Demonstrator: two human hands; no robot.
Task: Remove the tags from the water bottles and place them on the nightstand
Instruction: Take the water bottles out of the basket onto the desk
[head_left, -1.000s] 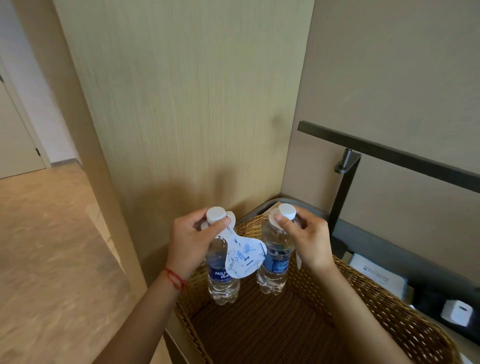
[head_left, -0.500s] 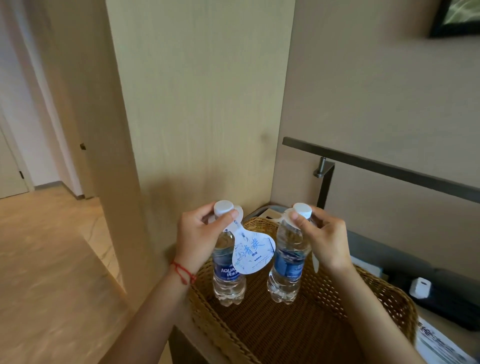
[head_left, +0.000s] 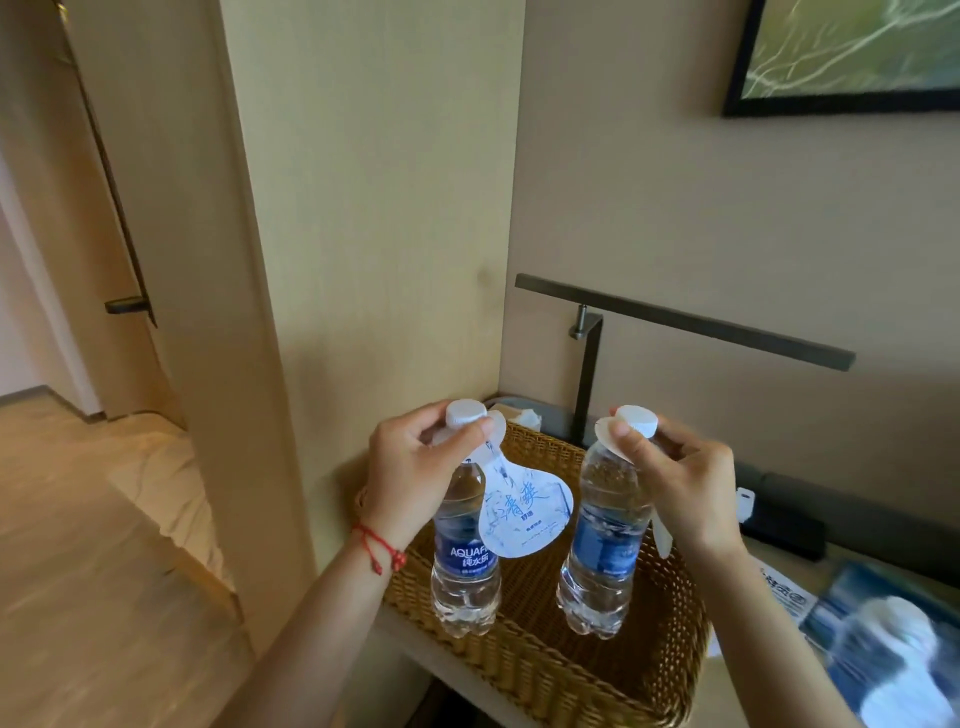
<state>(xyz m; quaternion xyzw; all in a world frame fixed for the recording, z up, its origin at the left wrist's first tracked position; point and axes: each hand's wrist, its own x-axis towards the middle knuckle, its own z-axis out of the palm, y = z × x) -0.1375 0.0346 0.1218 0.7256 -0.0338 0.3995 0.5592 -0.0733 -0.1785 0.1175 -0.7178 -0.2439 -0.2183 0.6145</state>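
Two clear water bottles with blue labels and white caps hang above a wicker basket (head_left: 545, 660). My left hand (head_left: 410, 478) grips the neck of the left bottle (head_left: 465, 566), thumb near the cap. A white paper tag (head_left: 524, 514) with blue writing hangs from that neck toward the right. My right hand (head_left: 680, 478) grips the neck of the right bottle (head_left: 602, 551); its white tag (head_left: 661, 535) hangs edge-on behind the bottle, mostly hidden by my hand.
The basket sits on a pale nightstand (head_left: 457, 670) in a wall corner. A dark lamp arm (head_left: 685, 322) juts out over it. A leaflet (head_left: 789, 597) and a blue picture card (head_left: 883, 654) lie to the right. A framed picture (head_left: 847, 52) hangs above.
Both hands have held the bottles by their necks throughout. The view has tilted up and right, showing more of the nightstand, the lamp arm and the framed picture.
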